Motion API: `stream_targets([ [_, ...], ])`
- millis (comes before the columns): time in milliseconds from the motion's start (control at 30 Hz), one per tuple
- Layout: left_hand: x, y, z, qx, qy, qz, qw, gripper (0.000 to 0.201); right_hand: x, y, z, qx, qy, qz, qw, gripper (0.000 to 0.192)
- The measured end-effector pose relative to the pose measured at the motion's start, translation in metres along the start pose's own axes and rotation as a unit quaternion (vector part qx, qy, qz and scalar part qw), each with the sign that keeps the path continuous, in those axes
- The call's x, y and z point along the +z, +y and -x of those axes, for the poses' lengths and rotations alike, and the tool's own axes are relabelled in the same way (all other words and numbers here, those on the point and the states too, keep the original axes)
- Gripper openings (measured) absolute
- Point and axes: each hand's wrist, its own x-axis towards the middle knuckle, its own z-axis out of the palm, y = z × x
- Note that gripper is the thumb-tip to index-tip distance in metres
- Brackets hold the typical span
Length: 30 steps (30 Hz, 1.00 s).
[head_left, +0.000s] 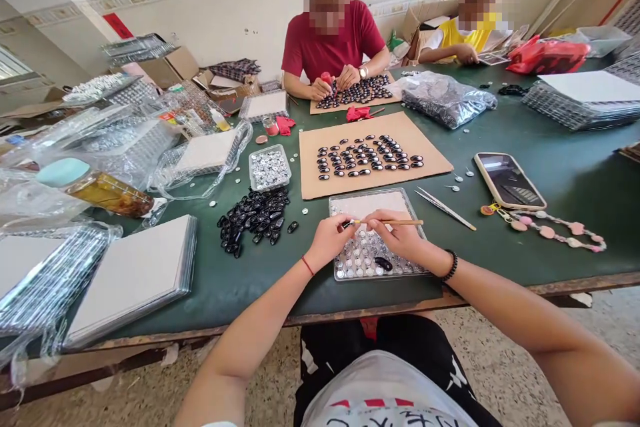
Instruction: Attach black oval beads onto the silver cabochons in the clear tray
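My left hand (331, 239) is closed in a pinch on a small glossy black oval piece (347, 223), mostly hidden by the fingers. My right hand (399, 237) grips a thin wooden stick (407, 221), its tip meeting the black piece. Under both hands lies a clear plastic tray (350, 267) with rows of round white and silvery discs; a loose black piece (383, 263) rests on it. Beyond, a cardboard sheet (320, 137) carries rows of black pieces with pale centres. Left of the tray are a heap of black pieces (255, 217) and a tub of small white discs (270, 168).
Tweezers (445, 208), a phone (510, 180) and a beaded strap (560, 227) lie to the right. Stacked trays (135, 280) and a drink bottle (100, 187) stand at left. Opposite, a person in red (333, 40) works at another cardboard sheet; a second person (470, 40) sits farther right.
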Motion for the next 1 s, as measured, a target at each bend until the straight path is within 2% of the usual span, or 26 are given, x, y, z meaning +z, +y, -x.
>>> stream_targets([
  [200,-0.0001,0.0000,-0.0011,0.001,0.036,-0.027,0.999,0.034,0.0003,0.0040,-0.0008,-0.008,0.028,0.059,0.998,0.018],
  [333,-0.0014,-0.0019,-0.0012,0.006,0.027,-0.029,0.999,0.031,0.0012,0.0054,-0.0015,-0.021,0.008,0.094,0.995,0.021],
  [533,0.0000,-0.0046,-0.0038,0.007,0.028,-0.012,0.999,0.032,0.0000,0.0076,0.0015,0.008,-0.021,0.140,0.990,0.024],
  [733,-0.0016,-0.0018,-0.0048,-0.012,0.011,0.017,1.000,0.035,0.0009,0.0062,0.0002,-0.002,-0.032,0.148,0.989,0.024],
  [1000,-0.0010,-0.0028,-0.0037,0.000,0.016,-0.002,1.000,0.034,0.0015,0.0090,0.0004,0.003,-0.046,0.154,0.987,0.021],
])
